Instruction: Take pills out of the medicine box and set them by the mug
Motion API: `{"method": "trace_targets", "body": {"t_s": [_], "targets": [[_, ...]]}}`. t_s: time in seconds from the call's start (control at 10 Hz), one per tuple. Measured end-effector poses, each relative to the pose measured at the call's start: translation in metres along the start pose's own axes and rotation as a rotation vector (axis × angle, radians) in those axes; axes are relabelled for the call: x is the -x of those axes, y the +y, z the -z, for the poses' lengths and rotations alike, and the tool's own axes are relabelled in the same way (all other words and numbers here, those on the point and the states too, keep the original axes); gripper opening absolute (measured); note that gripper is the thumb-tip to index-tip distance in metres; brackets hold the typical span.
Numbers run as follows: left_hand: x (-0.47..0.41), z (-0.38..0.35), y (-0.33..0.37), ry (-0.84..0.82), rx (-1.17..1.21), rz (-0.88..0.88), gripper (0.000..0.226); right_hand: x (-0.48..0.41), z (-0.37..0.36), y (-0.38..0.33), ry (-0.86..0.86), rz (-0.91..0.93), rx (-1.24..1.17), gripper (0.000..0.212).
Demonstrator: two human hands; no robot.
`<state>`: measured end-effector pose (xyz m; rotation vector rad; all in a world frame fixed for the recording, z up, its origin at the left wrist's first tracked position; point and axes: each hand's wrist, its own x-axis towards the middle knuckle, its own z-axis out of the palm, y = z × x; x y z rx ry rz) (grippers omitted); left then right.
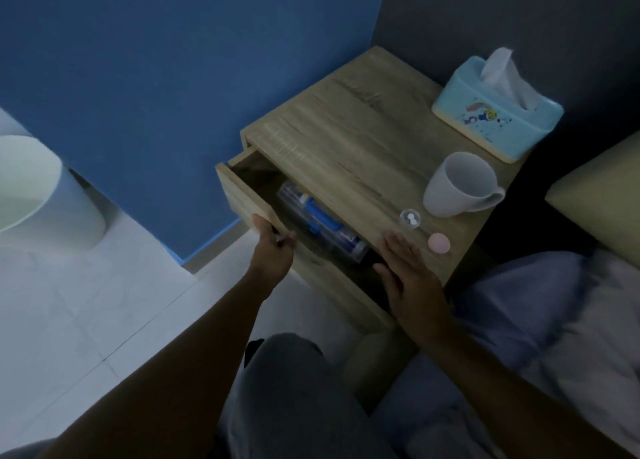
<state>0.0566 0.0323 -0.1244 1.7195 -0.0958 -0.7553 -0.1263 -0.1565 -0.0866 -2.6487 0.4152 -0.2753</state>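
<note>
pills already sit in a small clear cup at the mug's 7 o'clock. left hand grips the drawer front; right hand rests flat, holding nothing. medicine box lies inside; closing the drawer looks next.

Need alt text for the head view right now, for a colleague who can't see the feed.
A person's left hand holds the front of an open nightstand drawer containing a clear medicine box, while the right hand rests flat on the nightstand top. Near it sit a small clear cup with two white pills, a pink disc, a white mug and a blue tissue box.
</note>
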Motion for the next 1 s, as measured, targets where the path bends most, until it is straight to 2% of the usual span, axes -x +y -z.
{"method": "trace_targets", "body": {"t_s": [0.2, 0.3, 0.5, 0.7, 0.9, 1.0], "targets": [[-0.03, -0.026, 0.011, -0.011, 0.014, 0.001, 0.084, 0.0, -0.003, 0.0, 0.077, 0.067, 0.025, 0.045], [-0.039, -0.042, 0.019, 0.023, 0.009, -0.014, 0.088, 0.001, -0.002, -0.002, 0.076, 0.069, 0.044, 0.042], [-0.055, -0.056, 0.024, 0.041, -0.077, -0.005, 0.093, -0.001, 0.001, -0.007, 0.05, 0.058, 0.097, 0.055], [-0.056, -0.053, 0.032, 0.016, -0.125, -0.003, 0.09, 0.003, 0.0, -0.003, 0.03, 0.073, 0.139, 0.049], [-0.019, -0.028, 0.043, -0.066, -0.46, -0.046, 0.068, 0.002, 0.002, -0.002, -0.028, 0.082, 0.144, 0.051], [0.018, -0.021, 0.065, -0.001, -0.613, -0.198, 0.061, 0.001, 0.005, -0.009, -0.09, 0.054, 0.196, 0.049]]}}
